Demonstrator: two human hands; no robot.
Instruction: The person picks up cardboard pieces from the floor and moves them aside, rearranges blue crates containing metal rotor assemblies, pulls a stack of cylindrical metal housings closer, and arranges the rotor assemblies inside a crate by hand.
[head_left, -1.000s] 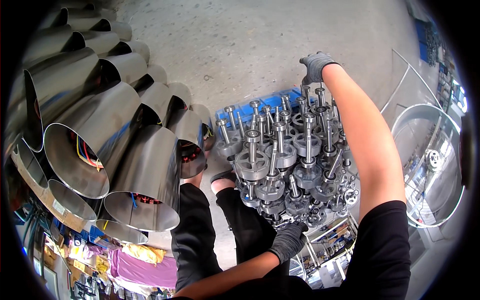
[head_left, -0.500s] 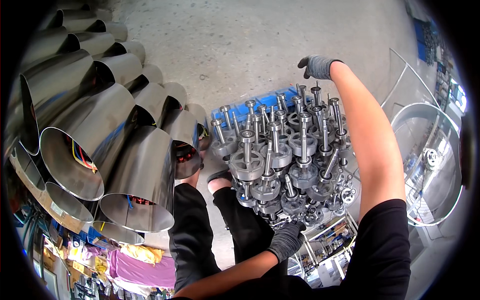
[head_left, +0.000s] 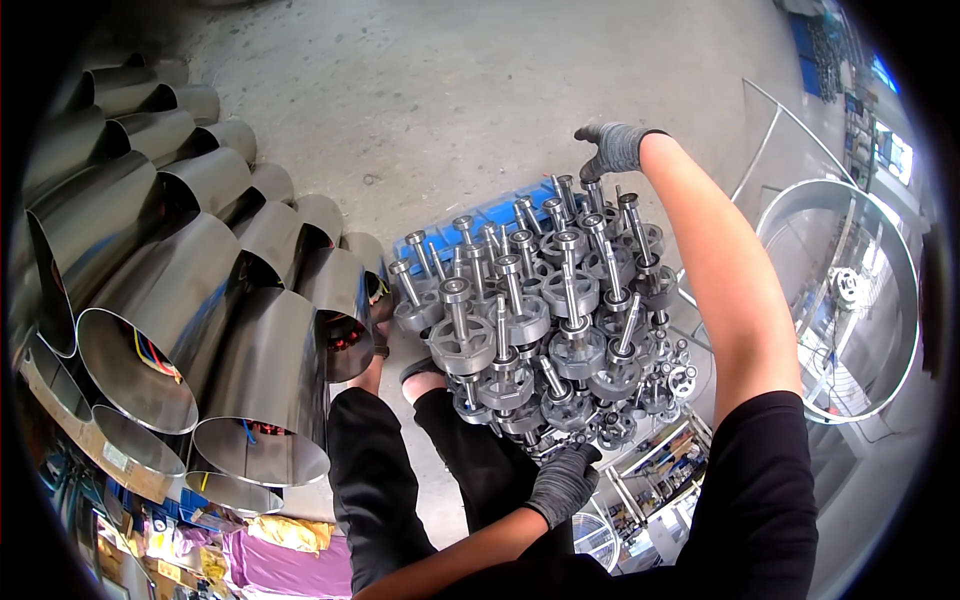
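A dense stack of metal rotor-like parts (head_left: 463, 338) stands in front of me, each with a spoked hub and an upright shaft carrying a round bearing. It rests on a blue plastic pallet or crate (head_left: 410, 243), most of which is hidden. Past the far right corner of the stack, my right hand (head_left: 615, 148), in a grey glove, has its fingers apart. Its lower fingertip is right by the top of a shaft (head_left: 593, 196); whether they touch I cannot tell. My gloved left hand (head_left: 562, 487) is at the stack's near edge, fingers bent, their grip partly hidden.
Large steel cylinders (head_left: 265, 370) with coloured wires inside are piled at left. At right stands a wide metal ring (head_left: 912, 290) beside a thin metal frame (head_left: 765, 140). Purple cloth (head_left: 285, 562) lies at lower left. Concrete floor (head_left: 450, 90) stretches beyond the stack.
My right hand has come down a little toward a far shaft, and its fingers have spread. My left hand stays by the near edge. The whole view has shifted slightly.
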